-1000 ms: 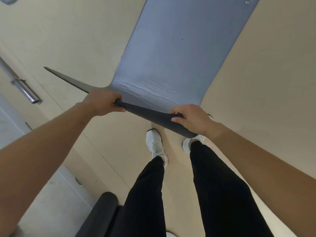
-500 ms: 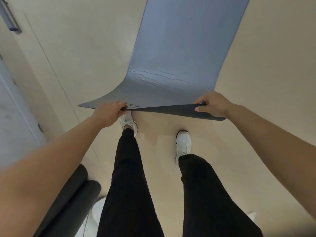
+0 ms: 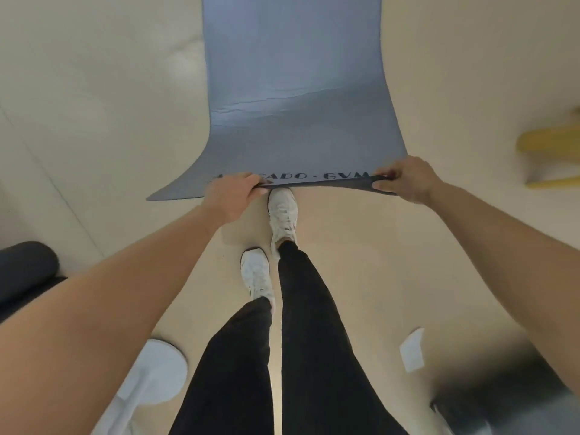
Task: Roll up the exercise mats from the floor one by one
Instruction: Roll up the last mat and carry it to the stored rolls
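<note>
Pinching the raised near edge of the blue-grey exercise mat point(image 3: 295, 89) with left grip point(image 3: 232, 196) and right grip point(image 3: 405, 180), both curled round it. Farther on, flat on beige floor point(image 3: 94, 89). Left, dark rolled mat point(image 3: 25, 268).

You wear slim black trousers point(image 3: 310, 340) and white lace-up trainers point(image 3: 283, 211). Both your forearms point(image 3: 125, 296) are bare to the frame's edge.
</note>
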